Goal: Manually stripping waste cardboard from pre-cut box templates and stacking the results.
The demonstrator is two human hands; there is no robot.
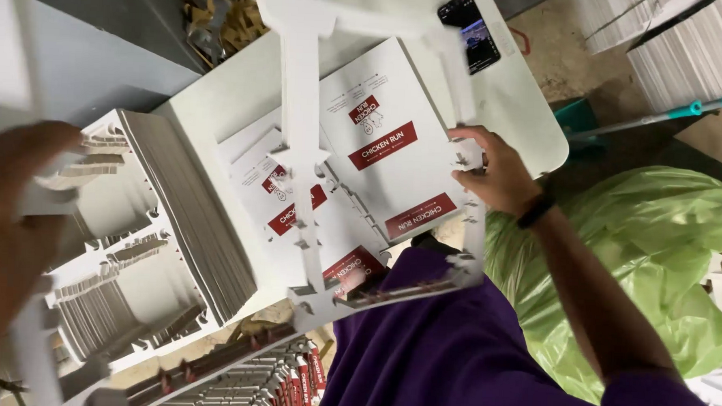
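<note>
**A:** In the head view, what is the right hand (496,172) doing?

**B:** Its fingers are curled on the edge of a white card frame (300,103), the cut-out scrap with holes in it. The frame is lifted up in the air over the counter (527,113), so it looks see-through.

**A:** And the left hand (7,212)?

**B:** It is big and blurry, close to the camera. It seems to hold the other side of the frame, but I cannot tell how tight.

**A:** What lies under the frame?

**B:** Flat white box sheets with red labels (384,143), lying flat on the counter. Being flat, they lie neatly one on another.

**A:** Anything else?

**B:** A tall stack of white cut card (190,212) sits to the left. A phone (470,29) rests at the far end, out of the way. A green bag (651,240) is on the floor at the right.
</note>
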